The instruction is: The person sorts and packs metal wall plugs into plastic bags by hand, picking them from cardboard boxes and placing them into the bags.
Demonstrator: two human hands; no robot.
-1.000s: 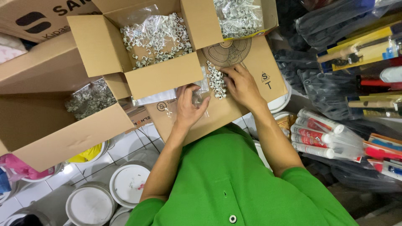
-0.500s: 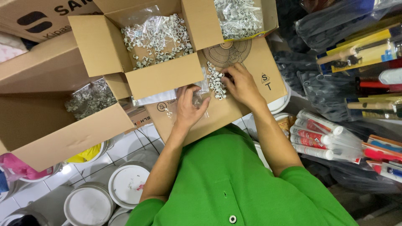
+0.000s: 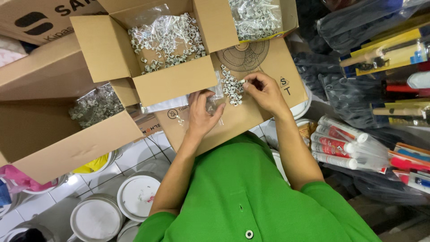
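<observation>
where hands point(image 3: 233, 105) work: cardboard box point(image 3: 268, 62), tiled floor point(image 3: 134, 157).

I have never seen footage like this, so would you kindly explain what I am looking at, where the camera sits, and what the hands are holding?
There is no machine here: a person in a green shirt works with bare hands. The single camera is worn on the head and looks straight down, so the arms reach up into the picture. The work surface is a flat cardboard box. On it lies a small pile of white clips. The right hand pinches one clip between its fingertips just beside the pile. The left hand grips a small clear plastic bag. Above, an open box holds many more clips. Tubes lie at the right, and white lids rest on the tiled floor below.
</observation>
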